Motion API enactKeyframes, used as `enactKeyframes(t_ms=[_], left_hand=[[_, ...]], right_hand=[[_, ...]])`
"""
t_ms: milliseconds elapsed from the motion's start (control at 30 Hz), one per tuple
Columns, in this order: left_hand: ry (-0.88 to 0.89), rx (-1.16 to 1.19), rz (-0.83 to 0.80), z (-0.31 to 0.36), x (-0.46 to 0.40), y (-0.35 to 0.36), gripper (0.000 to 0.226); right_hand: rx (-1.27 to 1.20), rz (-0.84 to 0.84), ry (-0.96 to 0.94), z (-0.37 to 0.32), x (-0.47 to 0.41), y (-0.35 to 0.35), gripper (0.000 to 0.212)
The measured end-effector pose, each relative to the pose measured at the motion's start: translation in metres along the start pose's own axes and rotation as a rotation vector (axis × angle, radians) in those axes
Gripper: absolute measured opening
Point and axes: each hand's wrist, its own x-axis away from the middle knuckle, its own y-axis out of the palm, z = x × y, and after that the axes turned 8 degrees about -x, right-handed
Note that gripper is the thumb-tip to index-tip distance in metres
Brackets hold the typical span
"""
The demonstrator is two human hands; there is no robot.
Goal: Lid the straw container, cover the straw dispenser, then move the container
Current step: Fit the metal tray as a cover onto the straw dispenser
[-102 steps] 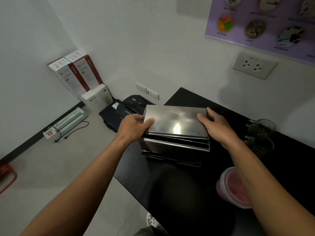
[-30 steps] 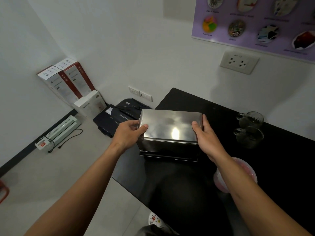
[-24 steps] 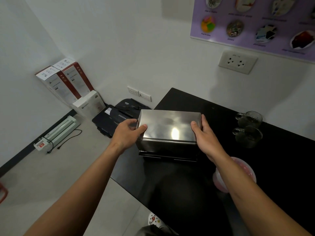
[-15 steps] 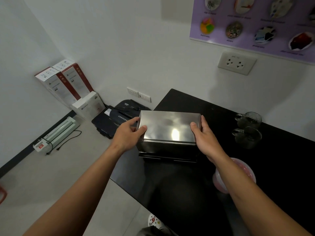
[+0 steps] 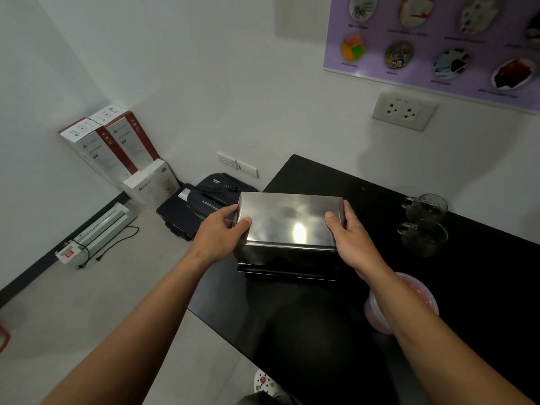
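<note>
A shiny steel straw dispenser (image 5: 287, 223) stands on the black counter (image 5: 336, 182), its flat cover down flush on the box. My left hand (image 5: 217, 233) grips the cover's left end, thumb on top. At the right end my right hand (image 5: 349, 236) holds it the same way. A round clear straw container with a pink lid (image 5: 420, 296) sits on the counter at the near right, partly hidden behind my right forearm.
Two glass mugs (image 5: 423, 223) stand to the right of the dispenser near the wall. The counter's left edge runs just beside the dispenser. On the floor to the left lie a black shredder (image 5: 204, 203), white boxes (image 5: 114, 144) and a laminator (image 5: 99, 229).
The cover, raised with a gap 3.4 s ago, now sits flush on the dispenser. Both hands have stayed on its ends over the last second.
</note>
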Motion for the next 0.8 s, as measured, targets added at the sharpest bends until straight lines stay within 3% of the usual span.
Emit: enactKeyframes(t_ms=[133,267,400,800], left_hand=[[0.170,-0.078,0.073,0.003,0.004,0.003,0.054],[0.331,-0.287,0.059,0.007,0.004,0.003,0.063],[0.360,-0.344,0.005,0.010,0.004,0.008,0.062],[0.347,-0.332,-0.003,0.007,0.002,0.009,0.062]], right_hand=[[0.204,0.069,-0.146,-0.005,0.001,-0.001,0.076],[0.532,0.048,-0.374,-0.013,0.003,0.000,0.064],[0.751,-0.034,-0.397,-0.018,-0.001,0.005,0.060],[0.759,-0.056,-0.352,-0.021,0.002,0.007,0.060]])
